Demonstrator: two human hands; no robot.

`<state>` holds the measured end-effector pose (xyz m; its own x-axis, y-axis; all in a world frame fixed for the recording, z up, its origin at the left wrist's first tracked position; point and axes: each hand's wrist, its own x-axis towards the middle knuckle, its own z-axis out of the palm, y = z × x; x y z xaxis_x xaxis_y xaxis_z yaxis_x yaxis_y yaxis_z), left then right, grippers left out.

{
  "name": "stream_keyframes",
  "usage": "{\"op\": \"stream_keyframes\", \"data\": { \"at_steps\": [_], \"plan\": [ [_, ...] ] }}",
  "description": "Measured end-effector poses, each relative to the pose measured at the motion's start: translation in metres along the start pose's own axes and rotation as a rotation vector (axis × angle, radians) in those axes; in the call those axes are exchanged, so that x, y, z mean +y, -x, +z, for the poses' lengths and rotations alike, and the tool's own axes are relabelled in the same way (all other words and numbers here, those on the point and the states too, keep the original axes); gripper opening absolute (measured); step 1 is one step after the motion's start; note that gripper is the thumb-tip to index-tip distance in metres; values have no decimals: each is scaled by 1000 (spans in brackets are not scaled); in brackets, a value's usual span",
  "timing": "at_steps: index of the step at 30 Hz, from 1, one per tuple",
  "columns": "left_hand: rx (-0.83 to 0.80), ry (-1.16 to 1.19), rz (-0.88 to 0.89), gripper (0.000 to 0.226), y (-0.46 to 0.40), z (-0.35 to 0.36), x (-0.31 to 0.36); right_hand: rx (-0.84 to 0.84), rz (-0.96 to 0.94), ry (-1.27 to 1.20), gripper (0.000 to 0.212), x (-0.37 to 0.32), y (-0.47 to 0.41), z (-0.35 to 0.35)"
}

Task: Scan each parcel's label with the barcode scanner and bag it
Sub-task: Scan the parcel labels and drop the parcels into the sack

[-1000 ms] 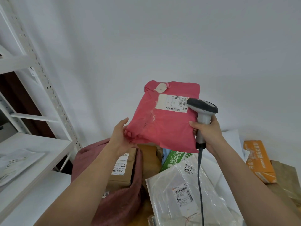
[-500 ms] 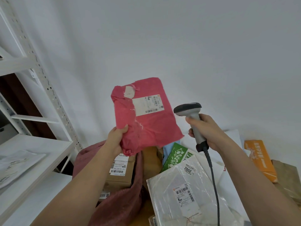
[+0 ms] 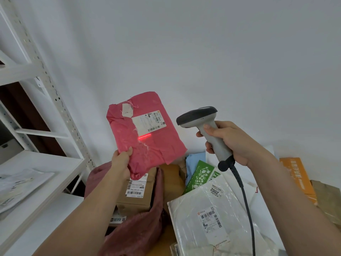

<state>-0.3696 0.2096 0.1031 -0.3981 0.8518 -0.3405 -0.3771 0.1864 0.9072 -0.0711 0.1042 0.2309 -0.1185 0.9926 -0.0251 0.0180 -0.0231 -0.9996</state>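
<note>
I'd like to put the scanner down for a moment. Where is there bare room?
The white shelf has a bare strip between the papers and its right edge. The lower shelf below it also looks bare. Right of the red bag, parcels overlap all the way to the orange parcel: crowded.

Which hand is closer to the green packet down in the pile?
Right. The right hand holds the scanner just above and right of the green packet. The left hand holds the pink parcel farther off to its left.
</note>
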Motion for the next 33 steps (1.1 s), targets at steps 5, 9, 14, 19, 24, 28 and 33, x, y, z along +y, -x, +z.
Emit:
{"op": "stream_keyframes", "data": {
  "at_steps": [5, 9, 14, 19, 24, 28, 33],
  "plan": [
    [21, -10, -32, 44, -3, -7, -2, -18, -32, 36, 22, -7, 5, 2],
    [33, -11, -41, 46, -6, -10, -3, -26, -36, 47, 21, -11, 8, 4],
    [54, -18, -57, 44, -7, -15, -4, -35, -45, 51, 23, -13, 10, 6],
    [68, -30, -70, 45, -9, -22, -5, -45, -42, 57, 23, -16, 11, 9],
    [90, -28, -70, 45, -9, -30, -5, -59, -32, 80, 21, -15, 9, 13],
    [94, -63, -41, 43, -7, -37, -2, -67, -28, 103, 21, -13, 6, 17],
    [65, -292, 75, 28, -9, -58, 16, -64, -38, 262, 17, -11, 1, 20]
  ]
}}
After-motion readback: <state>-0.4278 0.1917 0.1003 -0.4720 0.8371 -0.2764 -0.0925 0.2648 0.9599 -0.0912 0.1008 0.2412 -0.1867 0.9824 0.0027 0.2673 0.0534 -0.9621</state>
